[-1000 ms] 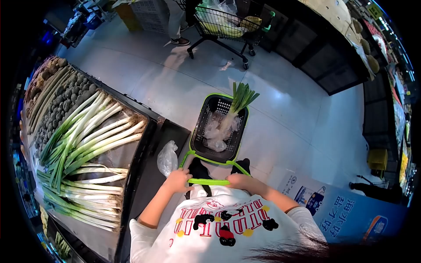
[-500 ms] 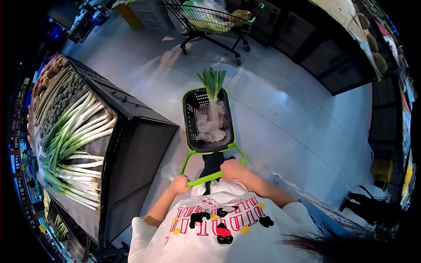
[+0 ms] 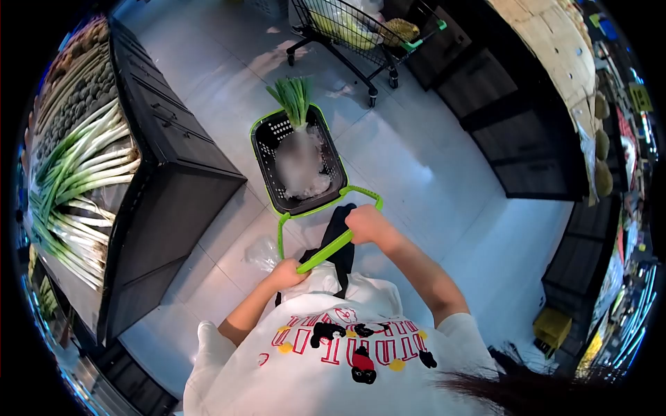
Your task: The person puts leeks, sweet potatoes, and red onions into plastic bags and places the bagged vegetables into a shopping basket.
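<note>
A black shopping basket (image 3: pixel 261 173) with a green rim is in front of me, low over or on the floor. Both hands grip its green handle (image 3: pixel 326 251): my left hand (image 3: pixel 286 274) is closed round the lower left end, my right hand (image 3: pixel 368 223) round the upper right end. In the basket is a bunch of leafy green stalks (image 3: pixel 292 100) in clear wrapping, its tops sticking out past the far rim. Crumpled clear plastic (image 3: pixel 309 186) lies in there too. A clear plastic bag (image 3: pixel 263 252) hangs beside my left hand; whether that hand holds it I cannot tell.
On the left, a dark display stand (image 3: pixel 166 201) bears leeks (image 3: pixel 83 159) and other vegetables. A shopping cart (image 3: pixel 347 35) with bagged goods and a durian (image 3: pixel 400 32) stands ahead. Dark cabinets (image 3: pixel 479 90) line the right, with a yellow box (image 3: pixel 551 327) lower down.
The basket has shifted left in view and its handle is more slanted, right end higher. The cart appears further right and the vegetable stand further left. Both hands keep their grip.
</note>
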The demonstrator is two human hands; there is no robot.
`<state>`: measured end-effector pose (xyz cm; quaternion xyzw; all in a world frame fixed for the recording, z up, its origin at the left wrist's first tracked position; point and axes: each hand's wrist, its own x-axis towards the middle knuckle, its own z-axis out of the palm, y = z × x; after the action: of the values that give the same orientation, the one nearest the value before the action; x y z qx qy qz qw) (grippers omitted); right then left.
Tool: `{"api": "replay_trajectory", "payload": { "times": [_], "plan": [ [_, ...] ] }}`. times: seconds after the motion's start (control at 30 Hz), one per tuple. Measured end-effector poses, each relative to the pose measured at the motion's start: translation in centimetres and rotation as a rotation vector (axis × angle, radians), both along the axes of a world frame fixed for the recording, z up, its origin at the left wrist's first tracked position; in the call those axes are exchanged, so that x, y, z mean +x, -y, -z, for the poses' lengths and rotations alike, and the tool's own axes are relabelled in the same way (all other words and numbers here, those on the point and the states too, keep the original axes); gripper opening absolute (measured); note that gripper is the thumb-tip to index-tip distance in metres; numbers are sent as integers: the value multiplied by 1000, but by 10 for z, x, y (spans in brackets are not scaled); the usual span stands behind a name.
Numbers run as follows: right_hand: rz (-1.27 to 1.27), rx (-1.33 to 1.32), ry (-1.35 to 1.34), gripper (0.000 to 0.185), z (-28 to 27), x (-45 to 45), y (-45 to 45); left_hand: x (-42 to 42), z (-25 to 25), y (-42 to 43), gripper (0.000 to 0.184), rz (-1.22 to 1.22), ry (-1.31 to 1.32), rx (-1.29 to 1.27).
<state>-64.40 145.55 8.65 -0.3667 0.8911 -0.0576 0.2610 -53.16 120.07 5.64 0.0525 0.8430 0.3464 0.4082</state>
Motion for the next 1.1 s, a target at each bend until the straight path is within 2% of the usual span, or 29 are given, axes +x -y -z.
{"api": "replay_trajectory", "payload": {
  "times": [0.1, 0.13, 0.23, 0.3, 0.37, 0.4, 0.43, 0.5, 0.57, 0.63, 0.67, 0.73, 0.8, 0.83, 0.9, 0.93, 1.0, 1.07, 1.1],
  "plan": [
    [-11, -30, -124, 13, 9, -33, -47, -10, -1, -56, 31, -94, -9, 41],
    [-29, -1, -57, 13, 14, -48, -62, -20, 2, -72, 32, -124, -17, 80],
    [-54, 0, -119, 14, 18, -84, -104, -50, 12, -115, 35, -182, -30, 143],
    [-52, -16, -144, 13, 14, -105, -133, -73, 12, -146, 38, -220, 165, 360],
    [-45, -24, -197, 12, 10, -135, -160, -86, 40, -185, 39, -240, 185, 522],
    [-33, -51, -223, 11, 16, -145, -176, -88, 56, -206, 40, -335, 294, 639],
    [-22, -75, -238, 10, 24, -150, -193, -97, 53, -225, 40, -361, 294, 650],
    [5, -110, -215, 10, 43, -151, -232, -107, 52, -258, 41, -266, 137, 534],
    [19, -150, -226, 9, 52, -162, -263, -114, 50, -289, 42, -262, 159, 493],
    [75, 12, -185, 8, 57, -148, -285, -117, 42, -307, 43, -138, 77, 312],
    [-46, 49, -130, 8, 74, -146, -294, -95, 88, -320, 39, -181, -1, 381],
    [-221, 128, -18, 12, 102, -135, -304, -83, 91, -323, 26, -53, 126, 265],
    [-310, 200, 119, 17, 139, -111, -298, -50, 140, -318, 25, -66, 200, 207],
    [-328, 244, 204, 21, 162, -99, -295, -36, 154, -316, 26, -85, 55, 205],
    [-394, 241, 302, 22, 152, -109, -285, -26, 139, -314, 26, -320, -39, 166],
    [-453, 256, 402, 24, 147, -116, -279, -31, 131, -312, 26, -336, -43, 152],
    [-449, 237, 321, 23, 142, -125, -269, -47, 116, -318, 26, -101, 67, -76],
    [-385, 181, 233, 24, 150, -133, -262, -54, 112, -316, 25, -191, -15, -192],
    [-407, 188, 241, 24, 149, -135, -264, -58, 109, -312, 22, -288, 62, -191]
  ]
}}
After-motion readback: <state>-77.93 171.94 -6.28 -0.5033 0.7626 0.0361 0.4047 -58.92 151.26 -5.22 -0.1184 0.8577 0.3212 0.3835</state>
